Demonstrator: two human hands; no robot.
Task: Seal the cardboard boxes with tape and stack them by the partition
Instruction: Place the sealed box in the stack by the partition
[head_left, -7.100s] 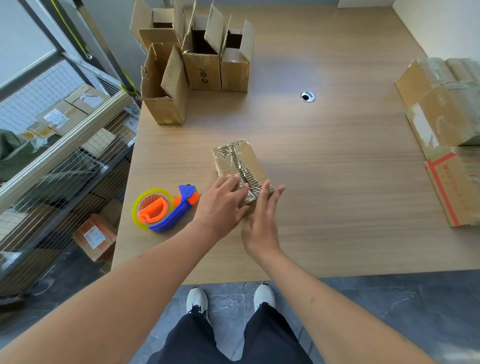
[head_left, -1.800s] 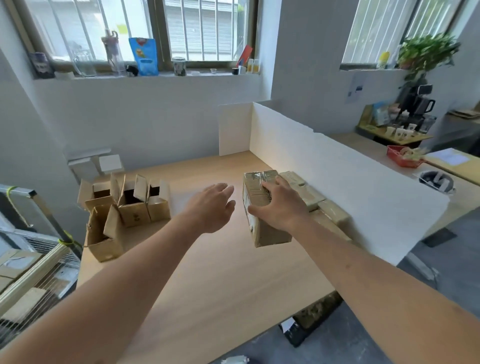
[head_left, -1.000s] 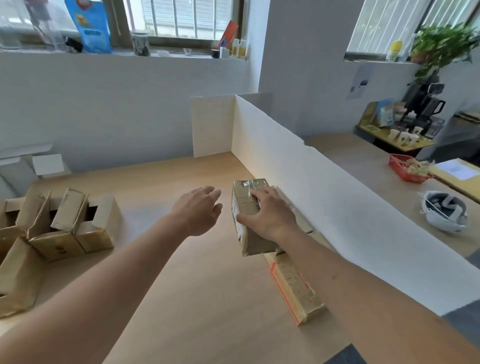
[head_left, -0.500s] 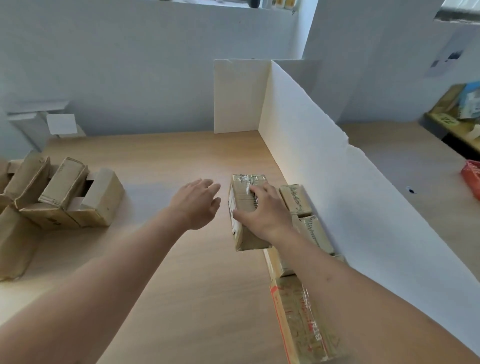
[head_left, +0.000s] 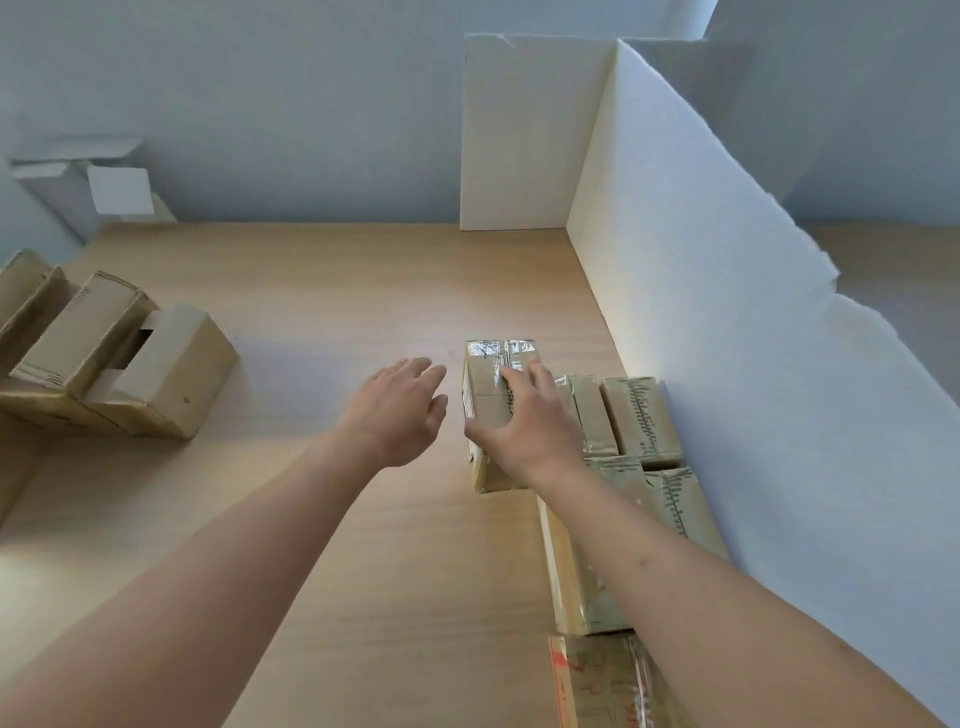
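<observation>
We grip a small brown cardboard box sealed with clear tape (head_left: 491, 410) from above in our right hand (head_left: 524, 431), fingers curled over its top. Just right of that grip, more taped cardboard boxes (head_left: 636, 415) sit against the white foam-board partition (head_left: 727, 322). Left of the grip, our left hand (head_left: 402, 410) hovers with relaxed fingers over the light wooden table (head_left: 332, 291), apart from the box.

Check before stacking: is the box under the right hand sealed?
Sealed: shiny tape runs across the closed top flaps of the box the right hand grips.
</observation>
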